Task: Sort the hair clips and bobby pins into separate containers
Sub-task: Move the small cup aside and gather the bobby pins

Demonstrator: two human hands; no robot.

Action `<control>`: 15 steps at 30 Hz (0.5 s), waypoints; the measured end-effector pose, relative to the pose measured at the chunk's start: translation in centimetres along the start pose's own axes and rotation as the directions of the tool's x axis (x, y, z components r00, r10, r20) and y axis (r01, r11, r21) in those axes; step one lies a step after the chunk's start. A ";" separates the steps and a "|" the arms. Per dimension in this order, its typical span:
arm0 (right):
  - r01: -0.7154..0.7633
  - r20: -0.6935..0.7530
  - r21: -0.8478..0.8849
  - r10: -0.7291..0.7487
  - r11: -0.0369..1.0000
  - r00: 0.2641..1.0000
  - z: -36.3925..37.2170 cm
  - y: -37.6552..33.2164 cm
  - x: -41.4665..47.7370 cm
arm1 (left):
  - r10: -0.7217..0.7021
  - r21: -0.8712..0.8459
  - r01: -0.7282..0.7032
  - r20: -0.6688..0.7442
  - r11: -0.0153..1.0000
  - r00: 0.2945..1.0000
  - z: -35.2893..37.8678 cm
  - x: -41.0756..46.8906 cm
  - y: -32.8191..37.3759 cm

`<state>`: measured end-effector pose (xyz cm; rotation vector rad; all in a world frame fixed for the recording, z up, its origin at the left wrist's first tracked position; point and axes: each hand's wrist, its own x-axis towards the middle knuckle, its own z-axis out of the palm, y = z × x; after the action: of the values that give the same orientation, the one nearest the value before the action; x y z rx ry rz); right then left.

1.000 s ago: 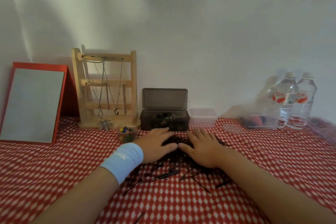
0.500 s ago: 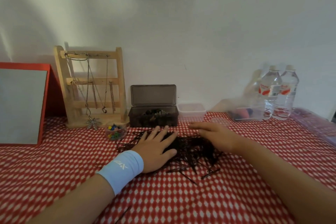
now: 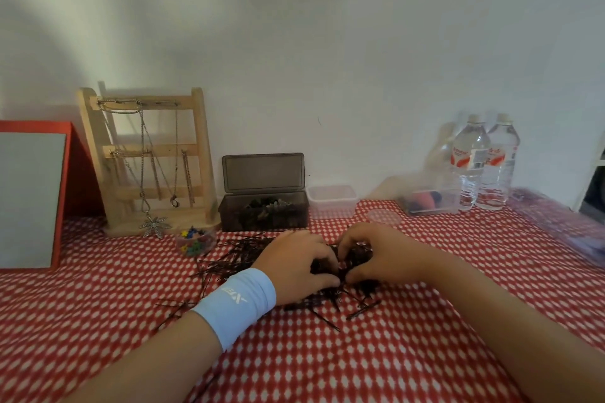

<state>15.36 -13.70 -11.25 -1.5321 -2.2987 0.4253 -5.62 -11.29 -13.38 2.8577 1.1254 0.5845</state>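
Both hands sat on the heap of black bobby pins [image 3: 244,252] in the middle of the counter [image 3: 327,363], which wore a red cloth with white dots. The left hand [image 3: 294,267], above a pale blue wristband [image 3: 235,304], curled its fingers over the heap from the left. The right hand [image 3: 376,255] curled its fingers round it from the right, with the thumbs nearly meeting at the front. Loose pins lay scattered to the left and front of the hands. Behind the heap, against the wall, stood a dark box [image 3: 263,217] with its lid up and dark hair clips [image 3: 268,206] inside. Just beside it on the right stood a clear tub [image 3: 332,201]. A small cup [image 3: 194,242] of coloured pieces stood near the wooden jewellery stand [image 3: 147,160].
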 end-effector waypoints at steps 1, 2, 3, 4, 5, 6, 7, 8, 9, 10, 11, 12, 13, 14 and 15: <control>-0.007 0.007 0.000 0.007 1.000 1.000 -0.2 0.0 0.1 | -0.005 0.007 0.005 0.013 1.000 1.000 0.0 0.3 0.1; -0.014 0.020 -0.001 0.014 1.000 1.000 -0.4 0.0 0.2 | -0.011 0.009 0.011 0.019 1.000 1.000 -0.1 0.5 0.2; -0.020 0.028 0.001 0.020 1.000 0.999 -0.6 0.0 0.4 | -0.020 0.001 0.020 0.020 1.000 1.000 -0.1 0.7 0.2; -0.023 0.028 0.009 0.023 1.000 0.999 -0.7 0.1 0.5 | -0.031 -0.013 0.031 0.019 0.999 0.999 -0.1 0.8 0.2; -0.021 0.020 0.018 0.020 1.000 1.000 -0.9 0.1 0.7 | -0.042 -0.030 0.042 0.017 0.999 0.999 -0.1 0.8 0.1; -0.017 0.011 0.027 0.017 1.000 1.000 -1.1 0.2 0.9 | -0.054 -0.048 0.054 0.013 0.997 0.998 -0.1 0.7 0.0; -0.015 0.009 0.038 0.014 0.999 1.000 -1.3 0.1 0.9 | -0.072 -0.079 0.072 0.003 0.994 0.997 -0.1 0.7 -0.1; -0.008 0.014 0.058 0.007 0.998 1.000 -1.6 -0.1 1.0 | -0.103 -0.132 0.100 -0.015 0.986 0.995 -0.2 0.7 -0.3; 0.005 0.024 0.086 -0.008 0.996 1.000 -1.8 -0.3 1.1 | -0.149 -0.205 0.138 -0.041 0.969 0.988 -0.4 0.7 -0.5; 0.026 0.029 0.131 -0.030 0.991 0.999 -2.0 -0.6 1.2 | -0.202 -0.285 0.175 -0.068 0.942 0.977 -0.7 0.7 -0.7; 0.048 0.020 0.192 -0.053 0.980 0.998 -2.1 -1.0 1.4 | -0.249 -0.361 0.201 -0.091 0.911 0.964 -1.1 0.9 -1.0; 0.068 -0.012 0.256 -0.067 0.964 0.998 -2.1 -1.4 1.7 | -0.285 -0.428 0.215 -0.105 0.878 0.953 -1.5 1.0 -1.3; 0.087 -0.062 0.299 -0.072 0.950 0.996 -1.9 -1.9 2.1 | -0.314 -0.495 0.224 -0.106 0.840 0.944 -2.0 1.0 -1.5; 0.107 -0.119 0.320 -0.072 0.941 0.990 -1.7 -2.4 2.6 | -0.340 -0.554 0.233 -0.097 0.799 0.936 -2.6 1.0 -1.9; 0.129 -0.170 0.327 -0.076 0.936 0.983 -1.5 -2.9 3.2 | -0.366 -0.603 0.243 -0.087 0.760 0.927 -3.2 0.9 -2.1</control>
<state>12.47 -11.69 -8.25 -1.2268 -2.0477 0.6130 -7.53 -9.49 -10.42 2.0711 1.1488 1.0041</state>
